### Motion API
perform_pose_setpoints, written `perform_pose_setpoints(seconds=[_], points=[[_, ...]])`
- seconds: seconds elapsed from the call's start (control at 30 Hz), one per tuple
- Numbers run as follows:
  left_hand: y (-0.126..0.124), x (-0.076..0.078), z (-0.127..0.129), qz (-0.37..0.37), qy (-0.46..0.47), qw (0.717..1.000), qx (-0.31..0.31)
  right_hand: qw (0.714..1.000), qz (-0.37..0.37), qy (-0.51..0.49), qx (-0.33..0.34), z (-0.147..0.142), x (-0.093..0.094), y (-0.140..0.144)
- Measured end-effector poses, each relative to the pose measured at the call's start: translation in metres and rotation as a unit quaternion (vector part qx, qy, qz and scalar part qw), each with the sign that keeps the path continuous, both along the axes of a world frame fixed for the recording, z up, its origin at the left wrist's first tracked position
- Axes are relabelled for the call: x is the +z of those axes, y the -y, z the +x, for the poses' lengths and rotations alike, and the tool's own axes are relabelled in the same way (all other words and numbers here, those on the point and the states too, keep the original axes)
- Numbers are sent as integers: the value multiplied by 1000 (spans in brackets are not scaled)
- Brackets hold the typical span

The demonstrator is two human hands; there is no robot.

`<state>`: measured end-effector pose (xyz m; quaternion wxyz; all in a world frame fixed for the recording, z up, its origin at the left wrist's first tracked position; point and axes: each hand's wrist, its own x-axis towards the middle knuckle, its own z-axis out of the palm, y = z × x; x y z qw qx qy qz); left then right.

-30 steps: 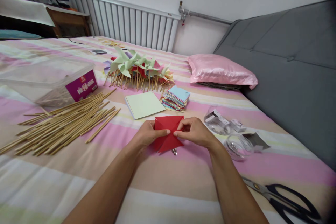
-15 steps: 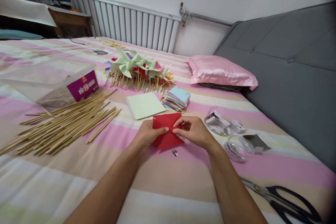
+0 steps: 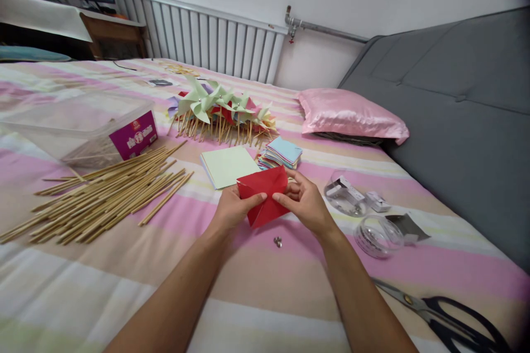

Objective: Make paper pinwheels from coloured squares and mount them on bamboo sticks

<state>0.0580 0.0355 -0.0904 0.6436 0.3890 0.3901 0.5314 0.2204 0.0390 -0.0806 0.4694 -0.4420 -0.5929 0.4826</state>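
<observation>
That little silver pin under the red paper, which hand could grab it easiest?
Probably the right hand. The silver pin lies on the bed just below the red paper, slightly nearer the right hand's side, while the left hand pinches the paper's middle.

One red paper (image 3: 265,196), one pale green sheet (image 3: 229,166), one scissors (image 3: 447,314) and one pink pillow (image 3: 351,116) lay on the bed. Two clear round tubs (image 3: 379,235) sat near one small metal pin (image 3: 277,241). The sticks (image 3: 103,196) were too many to count.

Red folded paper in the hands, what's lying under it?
Under the red folded paper, the pink-striped bedsheet and a small silver pin show; both hands hide the rest.
</observation>
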Motion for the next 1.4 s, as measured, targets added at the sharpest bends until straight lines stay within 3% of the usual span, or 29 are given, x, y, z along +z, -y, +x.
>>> perform_pose_setpoints(seconds=[0.2,0.57,0.87,1.03,1.4], points=[[0,-2,0,22,14,999,-20,1000,8,4,-1,-1,0,-1],[5,7,1,-6,32,999,-20,1000,-4,-13,-10,1,-1,-3],[-2,-5,0,10,1,1000,-19,1000,-3,-13,-2,0,-2,-2],[-2,-3,0,-3,-20,1000,6,1000,-4,-17,-6,-1,-3,-2],[-5,-7,-1,15,-11,1000,-8,1000,3,-24,-4,0,-4,-4]])
